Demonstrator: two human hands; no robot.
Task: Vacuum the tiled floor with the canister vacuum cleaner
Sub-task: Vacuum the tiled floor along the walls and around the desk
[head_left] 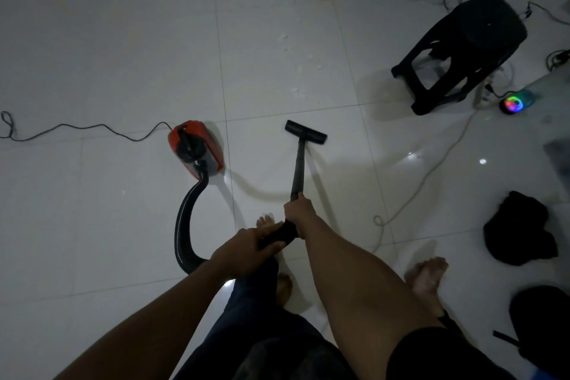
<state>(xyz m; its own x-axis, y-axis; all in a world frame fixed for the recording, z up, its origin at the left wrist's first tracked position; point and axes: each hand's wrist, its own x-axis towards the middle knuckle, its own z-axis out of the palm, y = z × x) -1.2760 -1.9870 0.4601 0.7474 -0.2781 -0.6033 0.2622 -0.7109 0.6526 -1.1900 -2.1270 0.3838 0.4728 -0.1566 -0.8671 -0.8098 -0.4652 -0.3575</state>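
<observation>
Ahead, right hand [299, 213] gripping the wand [298, 163], left hand [246, 248] clasping its handle [285, 233] — nozzle [305, 132] flat on tiles [123, 40].

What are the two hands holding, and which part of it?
The vacuum wand. The right hand grips its upper end; the left hand grips the black handle just behind it.

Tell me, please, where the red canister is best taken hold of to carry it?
Probably by the black carry handle on top of the red canister, coming from above. The handle runs lengthwise along its top, while the hose leaves the near end and the power cord the far end, so both ends are encumbered.
</observation>
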